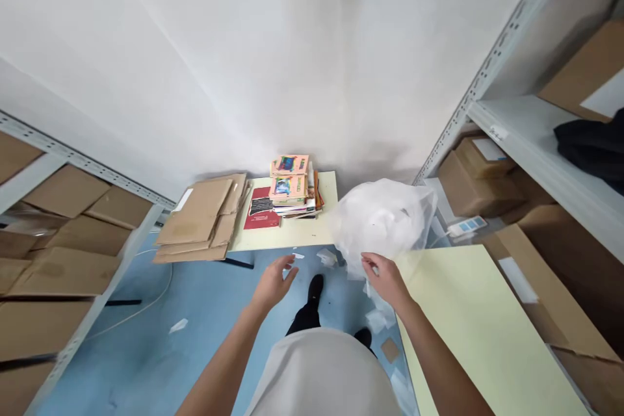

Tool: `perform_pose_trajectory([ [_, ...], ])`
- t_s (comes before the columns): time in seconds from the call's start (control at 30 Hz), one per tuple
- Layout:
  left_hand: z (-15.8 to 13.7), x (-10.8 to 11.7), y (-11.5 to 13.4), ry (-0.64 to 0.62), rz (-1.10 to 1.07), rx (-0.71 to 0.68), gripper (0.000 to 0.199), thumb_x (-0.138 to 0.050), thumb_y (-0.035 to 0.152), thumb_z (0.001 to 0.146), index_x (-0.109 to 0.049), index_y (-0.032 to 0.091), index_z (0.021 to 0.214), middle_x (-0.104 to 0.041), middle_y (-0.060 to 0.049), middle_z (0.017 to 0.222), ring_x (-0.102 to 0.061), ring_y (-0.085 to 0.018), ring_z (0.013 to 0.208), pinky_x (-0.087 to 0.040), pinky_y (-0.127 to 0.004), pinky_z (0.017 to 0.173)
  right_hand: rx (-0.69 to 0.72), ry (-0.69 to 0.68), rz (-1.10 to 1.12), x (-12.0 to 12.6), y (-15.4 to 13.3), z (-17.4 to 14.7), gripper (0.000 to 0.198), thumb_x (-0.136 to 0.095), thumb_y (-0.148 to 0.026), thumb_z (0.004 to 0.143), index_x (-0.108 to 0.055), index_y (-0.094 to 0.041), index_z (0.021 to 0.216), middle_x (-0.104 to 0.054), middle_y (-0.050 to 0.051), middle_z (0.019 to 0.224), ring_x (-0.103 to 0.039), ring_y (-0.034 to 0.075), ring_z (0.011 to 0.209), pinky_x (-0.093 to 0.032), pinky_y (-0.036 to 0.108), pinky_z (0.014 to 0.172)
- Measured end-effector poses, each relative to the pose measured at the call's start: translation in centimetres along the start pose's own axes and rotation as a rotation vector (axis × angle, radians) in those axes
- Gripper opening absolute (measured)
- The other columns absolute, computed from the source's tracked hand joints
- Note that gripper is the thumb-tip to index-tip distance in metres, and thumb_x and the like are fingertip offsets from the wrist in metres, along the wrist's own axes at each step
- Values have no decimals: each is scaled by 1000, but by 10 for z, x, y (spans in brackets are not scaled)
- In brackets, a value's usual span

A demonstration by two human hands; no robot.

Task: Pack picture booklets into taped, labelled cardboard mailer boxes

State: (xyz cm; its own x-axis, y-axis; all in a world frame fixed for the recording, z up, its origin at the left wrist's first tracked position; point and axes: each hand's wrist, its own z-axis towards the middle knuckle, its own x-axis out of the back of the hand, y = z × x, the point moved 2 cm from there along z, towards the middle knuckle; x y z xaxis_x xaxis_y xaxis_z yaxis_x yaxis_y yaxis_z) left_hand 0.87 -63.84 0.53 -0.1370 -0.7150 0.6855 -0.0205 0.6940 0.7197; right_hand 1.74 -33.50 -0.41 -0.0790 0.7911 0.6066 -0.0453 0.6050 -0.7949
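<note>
My left hand is in the air above the floor, in front of the small table, with its thumb and fingers apart and nothing in it. Close to the bundle of clear-white plastic wrap is my right hand, loosely curved, thumb and fingertips parted. It overlaps the wrap's lower edge in view; whether it touches, I cannot tell. Beyond my hands, a stack of books with pink covers rests on the pale yellow table, beside a red book. Flattened cardboard boxes lie at the table's left end.
Another pale yellow tabletop extends along my right side. Metal shelves with cardboard boxes stand at left; more boxes and a power strip are at right. Scraps of plastic litter the blue floor. A cable runs across it.
</note>
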Motion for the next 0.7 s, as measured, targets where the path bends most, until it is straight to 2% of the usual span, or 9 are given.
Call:
perform_pose_trajectory([
  [0.1,29,24,-23,72,89,-46,35,-52,40,82,-62,20,109,-68,-12,109,-64,-28,100,-51,-41,87,129,-123,-175,-30,-34,43,35,-43,-26,89,-64,-18,116,-68,10,113,-64,22,103,-49,36,93],
  [0.17,58,40,-38,128,119,-121,34,-51,38,83,-62,19,108,-67,-13,111,-62,-29,105,-48,-43,92,176,-174,-296,-51,-51,76,37,-44,-22,88,-62,-17,120,-65,11,121,-60,23,111,-45,36,98],
  [0.33,165,85,-56,178,198,-295,34,-51,33,84,-61,18,112,-60,-16,124,-55,-30,117,-44,-46,98,212,-209,-500,-90,-86,176,50,-46,-13,83,-53,-16,132,-56,12,134,-53,24,120,-41,36,102],
  [0.43,231,107,-50,125,264,-303,47,-52,29,83,-51,16,128,-49,-18,138,-46,-32,128,-40,-48,102,196,-214,-554,-105,-109,224,62,-49,-10,79,-44,-19,139,-45,12,144,-46,27,129,-38,40,104],
  [0.53,282,114,-41,17,350,-305,60,-49,24,83,-37,10,140,-33,-21,150,-29,-33,139,-34,-48,106,132,-255,-594,-118,-129,255,68,-51,-9,77,-38,-22,143,-35,12,151,-37,30,136,-36,47,104],
  [0.63,312,109,-38,-102,449,-310,62,-48,27,83,-37,7,141,-23,-21,153,-17,-36,143,-28,-53,108,117,-263,-628,-131,-142,276,68,-53,-8,76,-40,-20,141,-25,12,155,-24,31,142,-30,51,107],
  [0.7,320,104,-41,-165,499,-311,62,-49,32,83,-38,10,141,-26,-21,153,-18,-37,142,-23,-57,108,120,-276,-658,-139,-147,288,56,-54,-9,77,-52,-18,132,-20,12,156,-17,32,144,-26,53,109],
])
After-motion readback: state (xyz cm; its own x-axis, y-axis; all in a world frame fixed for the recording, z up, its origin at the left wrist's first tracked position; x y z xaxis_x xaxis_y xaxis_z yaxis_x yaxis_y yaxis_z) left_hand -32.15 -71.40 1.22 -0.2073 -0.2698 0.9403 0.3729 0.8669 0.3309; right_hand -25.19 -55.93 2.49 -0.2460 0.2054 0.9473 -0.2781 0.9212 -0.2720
